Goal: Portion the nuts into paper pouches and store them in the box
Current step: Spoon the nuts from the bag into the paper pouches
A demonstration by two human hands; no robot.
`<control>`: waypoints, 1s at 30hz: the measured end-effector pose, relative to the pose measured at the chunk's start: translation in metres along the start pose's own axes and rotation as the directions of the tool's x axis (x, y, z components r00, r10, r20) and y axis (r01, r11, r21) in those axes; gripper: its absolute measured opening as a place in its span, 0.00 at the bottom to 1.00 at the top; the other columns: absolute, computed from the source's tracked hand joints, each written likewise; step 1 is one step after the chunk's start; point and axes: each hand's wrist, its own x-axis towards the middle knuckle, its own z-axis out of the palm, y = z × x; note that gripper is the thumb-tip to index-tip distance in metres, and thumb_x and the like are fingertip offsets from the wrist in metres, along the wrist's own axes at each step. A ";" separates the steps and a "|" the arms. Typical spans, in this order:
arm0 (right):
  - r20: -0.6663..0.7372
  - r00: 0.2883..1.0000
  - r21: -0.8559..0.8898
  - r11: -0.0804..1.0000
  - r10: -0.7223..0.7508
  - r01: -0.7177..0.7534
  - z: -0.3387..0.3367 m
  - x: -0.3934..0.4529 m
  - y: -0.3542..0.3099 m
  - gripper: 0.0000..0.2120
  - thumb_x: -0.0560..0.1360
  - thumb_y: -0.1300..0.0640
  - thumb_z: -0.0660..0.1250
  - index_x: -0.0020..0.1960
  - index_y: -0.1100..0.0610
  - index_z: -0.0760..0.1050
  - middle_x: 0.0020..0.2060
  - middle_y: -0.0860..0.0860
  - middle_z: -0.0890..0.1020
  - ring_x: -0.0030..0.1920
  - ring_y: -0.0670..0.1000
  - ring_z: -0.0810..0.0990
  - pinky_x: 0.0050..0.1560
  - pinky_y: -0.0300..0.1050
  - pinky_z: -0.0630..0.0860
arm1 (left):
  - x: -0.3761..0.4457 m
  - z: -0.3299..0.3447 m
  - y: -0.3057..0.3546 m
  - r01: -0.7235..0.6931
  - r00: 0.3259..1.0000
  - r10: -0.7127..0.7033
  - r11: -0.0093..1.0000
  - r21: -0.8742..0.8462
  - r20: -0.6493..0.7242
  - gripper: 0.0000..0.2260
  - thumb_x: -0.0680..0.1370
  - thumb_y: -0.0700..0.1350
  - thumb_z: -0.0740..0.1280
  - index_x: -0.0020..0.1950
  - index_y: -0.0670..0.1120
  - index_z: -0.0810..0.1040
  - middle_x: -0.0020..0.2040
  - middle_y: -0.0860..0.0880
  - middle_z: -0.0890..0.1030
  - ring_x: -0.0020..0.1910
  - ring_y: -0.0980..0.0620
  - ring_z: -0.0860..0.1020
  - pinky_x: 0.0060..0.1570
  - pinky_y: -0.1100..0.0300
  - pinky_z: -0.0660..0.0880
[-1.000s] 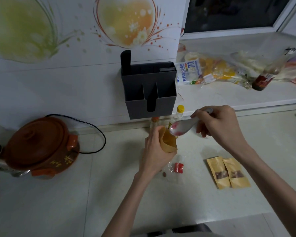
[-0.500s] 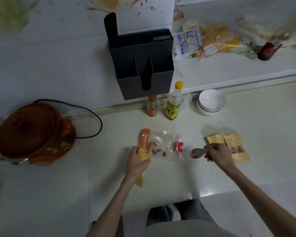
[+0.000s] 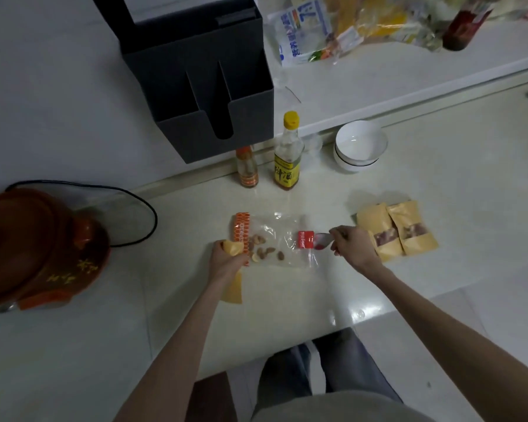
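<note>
A clear plastic bag of nuts (image 3: 275, 239) with an orange strip lies flat on the counter, a few nuts loose inside. My left hand (image 3: 226, 260) grips a yellow paper pouch (image 3: 233, 287) at the bag's left end. My right hand (image 3: 354, 246) holds a white spoon (image 3: 322, 240) whose bowl sits at the bag's right opening, beside a red label. Two filled paper pouches (image 3: 397, 231) with small windows lie side by side just right of my right hand. The dark grey box (image 3: 208, 86) with divided compartments hangs on the wall above.
Two bottles (image 3: 287, 153) stand at the back of the counter beneath the box. Stacked white bowls (image 3: 360, 146) sit to their right. A brown clay cooker (image 3: 34, 251) with a black cord is at the left. Food bags (image 3: 333, 25) crowd the windowsill. The counter's front edge is near my legs.
Both hands came down from the raised pouch to the counter. My right hand moved the spoon left to the nut bag's opening. The view tilted downward.
</note>
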 end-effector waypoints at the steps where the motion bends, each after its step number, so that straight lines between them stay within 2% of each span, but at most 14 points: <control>1: 0.027 1.000 0.030 1.000 0.008 -0.009 0.003 0.001 -0.002 0.12 0.79 0.61 0.60 0.44 0.65 0.80 0.31 0.57 0.82 0.27 0.50 0.80 0.31 0.39 0.77 | 0.001 0.002 0.001 0.025 1.000 -0.025 0.999 -0.026 0.009 0.19 0.64 0.37 0.75 0.51 0.47 0.74 0.40 0.52 0.80 0.33 0.60 0.76 0.25 0.68 0.70; 3: 0.054 0.998 0.110 0.993 0.039 -0.045 0.007 0.004 -0.003 0.11 0.78 0.61 0.61 0.44 0.64 0.80 0.31 0.57 0.82 0.25 0.46 0.78 0.27 0.32 0.73 | 0.003 0.008 0.003 0.069 0.997 -0.067 0.994 -0.082 0.026 0.17 0.67 0.39 0.75 0.52 0.47 0.75 0.38 0.54 0.79 0.32 0.61 0.77 0.24 0.68 0.69; 4: 0.066 0.996 0.155 0.985 0.064 -0.074 0.010 0.004 -0.004 0.10 0.78 0.61 0.62 0.44 0.63 0.81 0.31 0.57 0.82 0.25 0.46 0.78 0.27 0.31 0.72 | 0.004 0.010 0.003 0.085 0.996 -0.082 0.991 -0.107 0.032 0.16 0.68 0.40 0.74 0.53 0.48 0.75 0.38 0.54 0.79 0.33 0.60 0.77 0.25 0.67 0.69; 8: 0.211 0.964 0.347 0.910 0.160 -0.227 0.013 0.001 -0.003 0.10 0.78 0.62 0.63 0.43 0.64 0.80 0.33 0.58 0.81 0.31 0.50 0.78 0.32 0.36 0.75 | -0.001 0.015 -0.001 0.184 0.980 -0.168 0.967 -0.175 0.105 0.15 0.71 0.41 0.71 0.56 0.47 0.75 0.43 0.49 0.80 0.40 0.53 0.78 0.33 0.61 0.70; 11: 0.319 0.933 0.429 0.853 0.166 -0.299 0.006 -0.001 -0.010 0.09 0.78 0.63 0.61 0.47 0.65 0.80 0.33 0.57 0.79 0.34 0.50 0.76 0.37 0.38 0.75 | -0.007 0.015 0.003 0.244 0.960 -0.204 0.946 -0.216 0.192 0.11 0.70 0.37 0.67 0.52 0.43 0.77 0.39 0.47 0.78 0.35 0.51 0.76 0.31 0.60 0.71; 14: 0.299 0.951 0.370 0.908 0.083 -0.195 -0.004 0.001 -0.021 0.10 0.78 0.64 0.60 0.49 0.62 0.81 0.34 0.51 0.80 0.36 0.48 0.76 0.39 0.38 0.73 | -0.010 0.010 0.007 0.196 0.967 -0.133 0.931 -0.308 0.216 0.09 0.66 0.37 0.67 0.45 0.43 0.77 0.34 0.47 0.76 0.30 0.50 0.74 0.30 0.60 0.70; 17: 0.159 0.987 0.221 0.974 0.005 -0.040 -0.005 0.001 -0.029 0.11 0.77 0.65 0.60 0.48 0.60 0.82 0.39 0.46 0.82 0.38 0.44 0.79 0.40 0.37 0.75 | -0.014 0.007 0.004 0.081 0.981 -0.017 0.941 -0.328 0.194 0.08 0.66 0.36 0.68 0.42 0.47 0.77 0.29 0.54 0.79 0.30 0.55 0.76 0.31 0.61 0.72; 19: 0.083 0.996 0.141 0.990 -0.040 0.028 0.002 -0.001 -0.031 0.11 0.78 0.64 0.61 0.43 0.61 0.82 0.38 0.45 0.81 0.34 0.38 0.79 0.34 0.28 0.72 | -0.017 0.009 0.000 0.052 0.983 0.009 0.942 -0.330 0.183 0.10 0.67 0.34 0.67 0.42 0.49 0.76 0.27 0.57 0.78 0.29 0.57 0.76 0.30 0.61 0.72; 21: 0.044 0.997 0.078 0.995 -0.068 0.064 0.010 -0.001 -0.029 0.12 0.78 0.63 0.62 0.40 0.64 0.81 0.37 0.46 0.81 0.29 0.37 0.77 0.27 0.26 0.68 | -0.018 0.010 -0.001 0.052 0.978 0.020 0.941 -0.335 0.208 0.09 0.63 0.37 0.67 0.41 0.48 0.76 0.28 0.54 0.77 0.29 0.53 0.74 0.32 0.59 0.71; 23: 0.039 0.997 0.019 0.997 -0.072 0.071 0.018 0.000 -0.029 0.14 0.79 0.61 0.60 0.44 0.70 0.80 0.41 0.52 0.84 0.31 0.46 0.79 0.29 0.33 0.72 | -0.016 0.012 -0.003 0.058 0.976 0.015 0.944 -0.325 0.217 0.11 0.60 0.39 0.66 0.40 0.48 0.75 0.29 0.53 0.76 0.30 0.52 0.72 0.33 0.57 0.70; 25: 0.061 0.997 -0.029 0.998 -0.057 0.059 0.025 0.004 -0.029 0.17 0.79 0.59 0.60 0.44 0.72 0.78 0.40 0.61 0.84 0.34 0.57 0.80 0.37 0.49 0.76 | -0.013 0.013 -0.005 0.056 0.981 0.004 0.951 -0.305 0.193 0.11 0.58 0.40 0.65 0.40 0.47 0.75 0.31 0.51 0.75 0.31 0.50 0.72 0.33 0.58 0.69; 27: 0.085 0.996 -0.058 0.997 -0.041 0.046 0.032 0.008 -0.029 0.17 0.79 0.59 0.60 0.40 0.71 0.77 0.37 0.62 0.83 0.35 0.59 0.80 0.39 0.52 0.76 | -0.009 0.015 -0.009 0.050 0.985 0.001 0.956 -0.289 0.175 0.09 0.58 0.40 0.65 0.37 0.46 0.74 0.30 0.48 0.74 0.30 0.48 0.71 0.32 0.59 0.68; 30: 0.129 0.991 -0.096 0.994 -0.033 0.046 0.043 0.016 -0.031 0.14 0.76 0.64 0.58 0.37 0.70 0.76 0.36 0.65 0.81 0.38 0.62 0.79 0.40 0.55 0.75 | -0.006 0.017 -0.011 0.066 0.978 -0.010 0.963 -0.261 0.208 0.07 0.58 0.40 0.64 0.34 0.45 0.73 0.27 0.47 0.73 0.27 0.48 0.70 0.29 0.60 0.66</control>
